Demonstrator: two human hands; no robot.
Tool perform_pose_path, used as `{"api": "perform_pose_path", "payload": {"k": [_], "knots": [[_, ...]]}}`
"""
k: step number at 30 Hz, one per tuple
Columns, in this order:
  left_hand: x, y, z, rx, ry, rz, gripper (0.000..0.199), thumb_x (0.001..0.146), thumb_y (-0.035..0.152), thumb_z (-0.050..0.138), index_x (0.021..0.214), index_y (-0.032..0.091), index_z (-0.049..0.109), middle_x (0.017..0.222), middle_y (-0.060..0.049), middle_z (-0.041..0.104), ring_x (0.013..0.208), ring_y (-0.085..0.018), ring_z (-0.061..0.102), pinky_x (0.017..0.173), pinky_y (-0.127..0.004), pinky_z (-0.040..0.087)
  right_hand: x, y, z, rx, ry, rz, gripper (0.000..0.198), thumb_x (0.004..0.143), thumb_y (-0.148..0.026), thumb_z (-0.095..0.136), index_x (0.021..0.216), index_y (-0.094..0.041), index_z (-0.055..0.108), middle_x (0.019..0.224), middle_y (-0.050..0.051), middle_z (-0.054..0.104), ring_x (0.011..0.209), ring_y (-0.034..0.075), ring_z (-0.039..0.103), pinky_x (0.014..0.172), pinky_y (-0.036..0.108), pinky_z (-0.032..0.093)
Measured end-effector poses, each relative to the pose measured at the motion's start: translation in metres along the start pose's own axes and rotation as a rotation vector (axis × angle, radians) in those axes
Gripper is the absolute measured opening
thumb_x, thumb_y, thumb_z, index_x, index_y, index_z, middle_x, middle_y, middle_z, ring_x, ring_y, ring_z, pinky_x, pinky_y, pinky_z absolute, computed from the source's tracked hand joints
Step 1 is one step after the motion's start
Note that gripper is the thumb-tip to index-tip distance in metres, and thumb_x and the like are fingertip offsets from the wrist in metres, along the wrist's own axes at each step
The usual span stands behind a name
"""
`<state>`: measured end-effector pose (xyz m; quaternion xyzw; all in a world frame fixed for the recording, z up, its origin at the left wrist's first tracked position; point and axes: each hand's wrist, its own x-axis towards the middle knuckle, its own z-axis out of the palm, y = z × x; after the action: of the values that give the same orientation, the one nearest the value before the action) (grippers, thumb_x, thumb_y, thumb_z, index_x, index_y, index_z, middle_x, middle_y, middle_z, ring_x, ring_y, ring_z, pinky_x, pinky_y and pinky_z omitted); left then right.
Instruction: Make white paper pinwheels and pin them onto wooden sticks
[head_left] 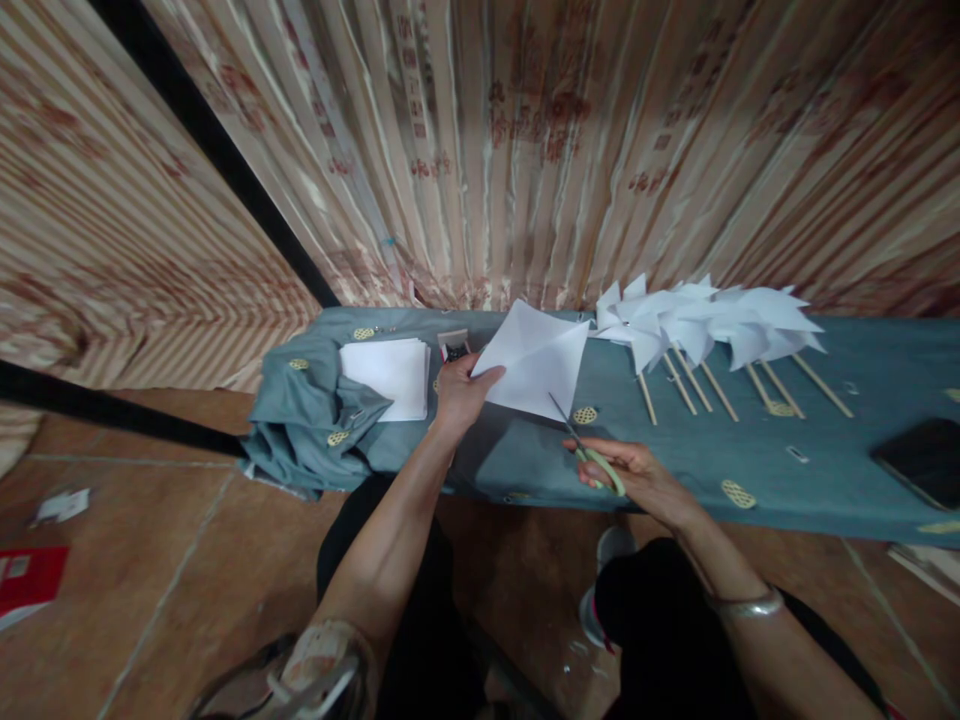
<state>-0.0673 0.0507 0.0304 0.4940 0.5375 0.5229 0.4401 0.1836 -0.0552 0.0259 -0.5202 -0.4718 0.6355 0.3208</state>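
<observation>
My left hand pinches the left corner of a white paper square with crease lines, held above the cloth-covered bench. In my right hand is a pair of scissors with light green handles. Their blades reach the paper's lower corner; whether they have cut into it I cannot tell. Left of my left hand lies a stack of white paper sheets, partly covered by a fold of cloth. Close behind that hand is a small box with dark contents, partly hidden by my fingers.
Several white paper pinwheels on wooden sticks lie in a row at the back right of the bench cloth. A dark phone-like object is at the right end. Pleated curtains hang behind, and black poles stand at left.
</observation>
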Motion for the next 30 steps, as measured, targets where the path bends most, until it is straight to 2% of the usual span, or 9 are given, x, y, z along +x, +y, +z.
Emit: {"api": "perform_pose_path", "payload": {"k": [10, 19, 25, 30], "knots": [[-0.0043, 0.0004, 0.0043, -0.063, -0.043, -0.031, 0.028, 0.059, 0.037, 0.079, 0.075, 0.014, 0.075, 0.062, 0.002, 0.066, 0.055, -0.014, 0.056, 0.052, -0.024, 0.042, 0.0010, -0.0008, 0.0012, -0.025, -0.010, -0.017, 0.065, 0.062, -0.061, 0.085, 0.110, -0.018, 0.078, 0.073, 0.005, 0.069, 0.063, 0.013, 0.059, 0.063, 0.029, 0.053], [-0.0054, -0.0003, 0.0056, -0.052, -0.057, -0.035, 0.026, 0.059, 0.037, 0.078, 0.071, 0.014, 0.074, 0.059, 0.002, 0.064, 0.055, -0.014, 0.055, 0.053, -0.025, 0.042, 0.0013, 0.0012, -0.0003, -0.016, 0.008, -0.017, 0.062, 0.062, -0.059, 0.085, 0.110, -0.019, 0.078, 0.070, 0.003, 0.067, 0.064, 0.013, 0.060, 0.064, 0.030, 0.052], [-0.0059, 0.0029, 0.0058, -0.072, -0.050, -0.051, 0.026, 0.058, 0.033, 0.079, 0.076, 0.014, 0.076, 0.061, 0.002, 0.067, 0.056, -0.015, 0.058, 0.053, -0.024, 0.043, 0.0028, 0.0038, 0.0017, 0.036, 0.043, 0.026, 0.063, 0.056, -0.058, 0.089, 0.105, -0.019, 0.079, 0.071, 0.003, 0.068, 0.066, 0.013, 0.062, 0.063, 0.028, 0.052], [-0.0088, 0.0058, 0.0088, -0.083, -0.064, -0.074, 0.025, 0.058, 0.031, 0.079, 0.076, 0.014, 0.077, 0.060, 0.002, 0.066, 0.056, -0.015, 0.058, 0.053, -0.025, 0.043, 0.0024, 0.0008, 0.0027, 0.029, 0.019, 0.021, 0.066, 0.058, -0.058, 0.088, 0.109, -0.018, 0.077, 0.070, 0.003, 0.068, 0.064, 0.014, 0.062, 0.066, 0.032, 0.055]]}}
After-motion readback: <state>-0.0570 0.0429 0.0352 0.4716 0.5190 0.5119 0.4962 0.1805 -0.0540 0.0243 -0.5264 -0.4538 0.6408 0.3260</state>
